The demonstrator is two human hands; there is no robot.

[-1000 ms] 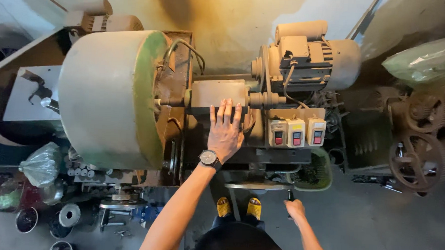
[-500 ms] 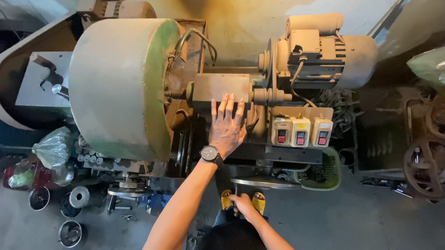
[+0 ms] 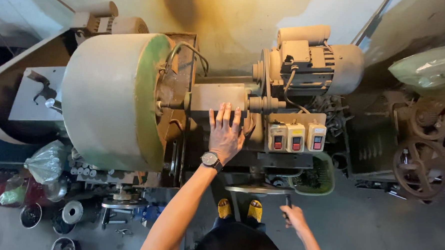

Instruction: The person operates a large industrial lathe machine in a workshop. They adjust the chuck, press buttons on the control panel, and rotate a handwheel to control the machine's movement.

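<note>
The left hand (image 3: 225,135) is laid flat, fingers spread, on the machine housing (image 3: 218,97); the handwheel handle (image 3: 288,200) is pinched in the right hand (image 3: 293,218) grip.

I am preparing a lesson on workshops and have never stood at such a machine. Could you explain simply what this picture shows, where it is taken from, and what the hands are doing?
The picture comes from a camera worn on the person's head, looking straight down, so you see their arms and yellow shoes from above. In front of them stands a dusty old workshop machine with a big drum-shaped cover, an electric motor and a box with three switches. The left hand, with a wristwatch, lies flat on the machine's body. The right hand grips the handle of a round handwheel low at the front. On the floor to the side lie metal tins and a plastic bag; a green basket sits by the machine.
</note>
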